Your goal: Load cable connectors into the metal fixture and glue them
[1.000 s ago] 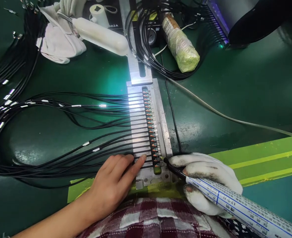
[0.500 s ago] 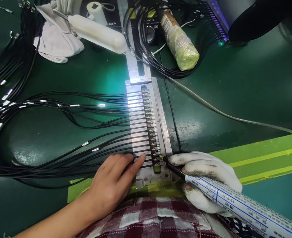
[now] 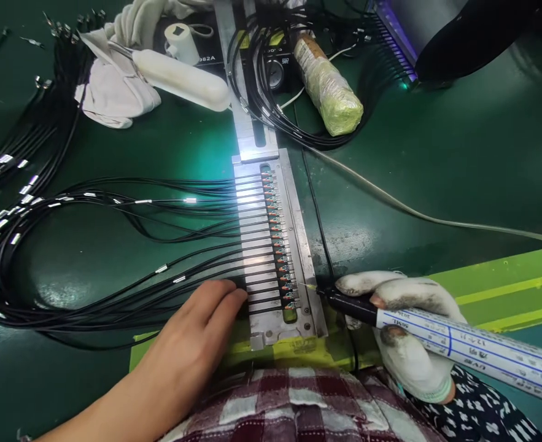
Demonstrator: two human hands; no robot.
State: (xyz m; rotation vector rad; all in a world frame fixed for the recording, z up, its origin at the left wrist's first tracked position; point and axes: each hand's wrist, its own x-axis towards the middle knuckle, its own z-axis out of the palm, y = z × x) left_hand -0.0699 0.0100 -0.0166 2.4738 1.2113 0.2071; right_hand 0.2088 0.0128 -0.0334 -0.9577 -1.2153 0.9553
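A metal fixture plate point(image 3: 258, 270) holds a row of black cables point(image 3: 206, 247), their stripped, orange-tinged ends lined up over a slot point(image 3: 290, 315). My bare left hand point(image 3: 204, 325) lies at the plate's lower left edge, fingers curled together over the nearest cables; the fingertips are partly hidden. My right hand point(image 3: 409, 331), in a stained white glove with some fingertips bare, grips a white glue syringe point(image 3: 473, 347) printed with "50ML" and "UV". Its black front end and thin needle tip point left, over the plate's right part near the lower cable ends.
Cable bundles with silver sleeves point(image 3: 31, 199) loop at left. Behind the plate are a white-handled tool point(image 3: 181, 80), white gloves point(image 3: 114, 92), a wrapped green bundle point(image 3: 330, 92) and a black box point(image 3: 277, 72). A clear hose point(image 3: 390, 199) crosses the right side. A violet-lit unit point(image 3: 394, 43) stands at back right.
My right hand has drawn the syringe right, taking its tip off the cable ends. My left hand has pulled its extended finger back from the plate to its left edge. The view has shifted slightly.
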